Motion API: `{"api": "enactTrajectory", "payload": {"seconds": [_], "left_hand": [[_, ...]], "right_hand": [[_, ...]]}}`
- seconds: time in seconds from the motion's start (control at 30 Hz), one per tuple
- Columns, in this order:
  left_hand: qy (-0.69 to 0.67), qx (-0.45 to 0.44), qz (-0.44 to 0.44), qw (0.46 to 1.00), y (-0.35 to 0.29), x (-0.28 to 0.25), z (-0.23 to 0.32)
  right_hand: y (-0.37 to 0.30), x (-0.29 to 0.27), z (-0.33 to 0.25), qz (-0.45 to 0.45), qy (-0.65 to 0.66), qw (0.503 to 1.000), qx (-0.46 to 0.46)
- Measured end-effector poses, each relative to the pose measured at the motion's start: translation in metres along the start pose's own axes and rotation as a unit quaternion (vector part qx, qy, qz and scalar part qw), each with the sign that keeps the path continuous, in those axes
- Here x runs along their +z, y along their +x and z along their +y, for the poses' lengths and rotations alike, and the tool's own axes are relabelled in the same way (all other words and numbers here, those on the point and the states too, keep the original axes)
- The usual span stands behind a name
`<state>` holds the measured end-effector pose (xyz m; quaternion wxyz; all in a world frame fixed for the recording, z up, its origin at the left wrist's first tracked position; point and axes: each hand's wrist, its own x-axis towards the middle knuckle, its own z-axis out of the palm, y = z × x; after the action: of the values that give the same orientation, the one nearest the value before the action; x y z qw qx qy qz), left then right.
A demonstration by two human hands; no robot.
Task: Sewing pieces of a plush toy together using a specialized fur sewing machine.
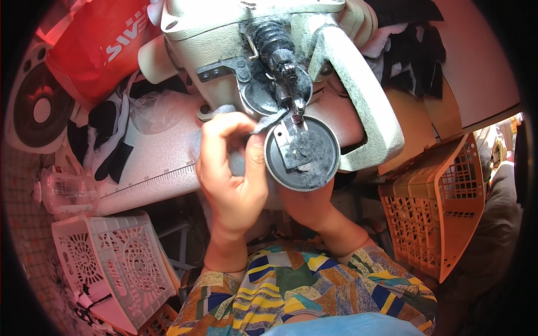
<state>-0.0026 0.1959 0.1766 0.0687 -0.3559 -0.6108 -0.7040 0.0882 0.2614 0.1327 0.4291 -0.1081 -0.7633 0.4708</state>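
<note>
Seemingly mid-seam, my left hand (231, 176) is pinching fabric (271, 121); beside its fingertips (256, 143), a disc (302, 154) is half-hiding my right hand (307, 205), grip unclear.

We've got left hand (226, 187) at 9 o'clock of centre, thumb (256, 155) up toward 12, index finger (235, 120) bent over toward 3, pinching | left forearm (225, 253) aimed at 12 | our right hand (307, 204) at 5, fingers hidden | right forearm (344, 238) angled toward 10–11.
</note>
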Motion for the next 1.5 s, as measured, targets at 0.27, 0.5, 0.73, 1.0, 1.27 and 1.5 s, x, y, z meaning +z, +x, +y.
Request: {"api": "enactTrajectory", "payload": {"seconds": [0.27,0.5,0.73,1.0,1.27,1.5], "left_hand": [[0.157,0.120,-0.109,0.974,0.002,-0.014,0.003],[0.111,0.140,-0.109,0.978,0.005,-0.014,0.005],[0.026,0.082,-0.173,0.981,0.009,-0.023,0.004],[-0.025,0.039,-0.193,0.980,0.013,-0.024,0.000],[-0.062,0.045,-0.101,0.992,0.010,-0.008,-0.005],[-0.034,0.035,-0.060,0.997,0.006,-0.005,0.001]], "right_hand": [[-0.005,0.000,-0.005,-0.034,-0.153,0.986,-0.063],[-0.005,0.005,-0.007,-0.031,-0.164,0.983,-0.082],[-0.007,0.003,-0.007,-0.064,-0.168,0.981,-0.076],[-0.007,0.000,-0.008,-0.077,-0.213,0.972,-0.068],[-0.006,0.005,-0.008,-0.049,-0.215,0.973,-0.066],[-0.008,0.005,-0.004,-0.069,-0.200,0.976,-0.050]]}}
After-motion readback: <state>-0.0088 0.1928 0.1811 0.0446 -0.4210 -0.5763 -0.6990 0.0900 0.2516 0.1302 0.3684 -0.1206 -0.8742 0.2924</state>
